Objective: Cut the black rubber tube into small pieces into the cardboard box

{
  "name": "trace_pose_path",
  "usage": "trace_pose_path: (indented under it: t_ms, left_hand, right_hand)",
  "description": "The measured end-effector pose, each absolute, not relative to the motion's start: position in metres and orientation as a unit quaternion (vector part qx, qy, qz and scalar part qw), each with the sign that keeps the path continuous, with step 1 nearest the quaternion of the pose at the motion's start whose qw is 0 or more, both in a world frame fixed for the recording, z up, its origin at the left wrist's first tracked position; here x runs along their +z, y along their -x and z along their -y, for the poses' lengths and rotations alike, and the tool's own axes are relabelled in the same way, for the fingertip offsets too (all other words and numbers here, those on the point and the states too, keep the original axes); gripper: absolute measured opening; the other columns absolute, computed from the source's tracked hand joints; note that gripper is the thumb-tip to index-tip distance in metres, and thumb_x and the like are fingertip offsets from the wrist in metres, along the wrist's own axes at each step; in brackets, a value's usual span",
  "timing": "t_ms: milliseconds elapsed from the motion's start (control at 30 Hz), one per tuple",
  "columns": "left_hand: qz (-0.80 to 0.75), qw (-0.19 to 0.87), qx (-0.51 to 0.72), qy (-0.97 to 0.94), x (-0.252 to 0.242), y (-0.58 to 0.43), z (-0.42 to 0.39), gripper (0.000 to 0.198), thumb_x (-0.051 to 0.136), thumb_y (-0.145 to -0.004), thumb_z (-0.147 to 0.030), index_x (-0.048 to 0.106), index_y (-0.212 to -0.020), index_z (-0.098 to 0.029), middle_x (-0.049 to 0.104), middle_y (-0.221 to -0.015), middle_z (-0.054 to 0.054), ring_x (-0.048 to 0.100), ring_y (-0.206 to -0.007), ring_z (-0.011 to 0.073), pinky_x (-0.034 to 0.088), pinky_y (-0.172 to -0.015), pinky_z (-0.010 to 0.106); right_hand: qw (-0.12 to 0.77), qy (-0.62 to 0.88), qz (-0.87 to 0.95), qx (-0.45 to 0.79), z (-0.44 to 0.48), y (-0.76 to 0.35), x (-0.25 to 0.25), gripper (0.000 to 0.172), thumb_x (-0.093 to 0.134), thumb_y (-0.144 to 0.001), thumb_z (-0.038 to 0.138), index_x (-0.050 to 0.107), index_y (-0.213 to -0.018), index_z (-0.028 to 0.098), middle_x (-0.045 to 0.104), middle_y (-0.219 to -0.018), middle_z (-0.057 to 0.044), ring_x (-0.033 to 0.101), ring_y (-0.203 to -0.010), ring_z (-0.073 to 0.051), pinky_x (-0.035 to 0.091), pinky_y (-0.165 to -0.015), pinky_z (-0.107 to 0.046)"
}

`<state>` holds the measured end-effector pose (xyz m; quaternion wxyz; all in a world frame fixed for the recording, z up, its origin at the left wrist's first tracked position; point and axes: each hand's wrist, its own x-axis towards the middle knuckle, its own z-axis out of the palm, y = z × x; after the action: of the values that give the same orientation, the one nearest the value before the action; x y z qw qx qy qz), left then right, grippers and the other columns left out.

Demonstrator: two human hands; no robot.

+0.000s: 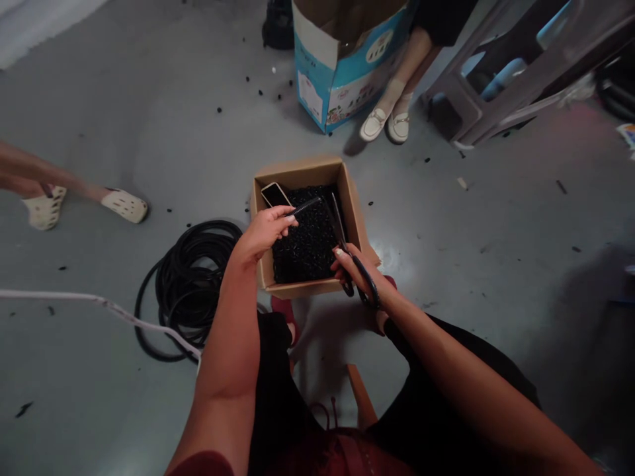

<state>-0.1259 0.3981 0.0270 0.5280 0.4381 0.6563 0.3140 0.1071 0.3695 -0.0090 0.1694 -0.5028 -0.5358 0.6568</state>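
Over a cardboard box (301, 288) on the floor, my left hand (268, 230) pinches a thin black ribbed strip (306, 207), its free end pointing right. My right hand (354, 264) grips a pair of scissors (368, 285) with black handles. The blades are spread and point away from me, close to the strip's free end. Small black pieces (302, 248) fill much of the box. A phone (275, 194) with a dark screen leans in the box's far left corner, just beyond my left hand.
Coiled black tubing (191, 284) lies left of the box, with a white cable (143, 322) running across it. A blue-and-white carton (317, 86) stands beyond, beside a person's white shoes (374, 124). Another person's clog (126, 205) is at left; a plastic stool (471, 99) is at right.
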Motion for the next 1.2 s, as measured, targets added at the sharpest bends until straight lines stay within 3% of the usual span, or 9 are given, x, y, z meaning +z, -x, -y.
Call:
trace_pose_path:
  t_ms: [367,1200]
  left_hand:
    - [-0.621,0.570,0.335,-0.421,0.031,0.124,-0.397,0.037,0.058,-0.081,-0.022,0.062,-0.115,-0.007,0.065,-0.085,0.005,0.045,-0.059,0.0053,0.036,-0.058,0.020]
    - [-0.592,0.603,0.306,-0.439,0.028,0.120,-0.398,0.033,0.058,-0.079,-0.019,0.067,-0.110,-0.010,0.067,-0.083,0.005,0.044,-0.057,0.0050,0.035,-0.056,0.020]
  right_hand:
    - [0.143,0.488,0.559,0.654,-0.372,-0.104,-0.002,0.040,0.046,-0.087,0.054,0.047,-0.107,0.020,0.059,-0.087,-0.004,0.057,-0.074,-0.016,0.047,-0.068,-0.032]
    - [0.147,0.484,0.572,0.646,-0.376,-0.100,0.005,0.041,0.042,-0.088,0.056,0.047,-0.107,0.020,0.059,-0.087,-0.004,0.058,-0.075,-0.016,0.048,-0.070,-0.033]
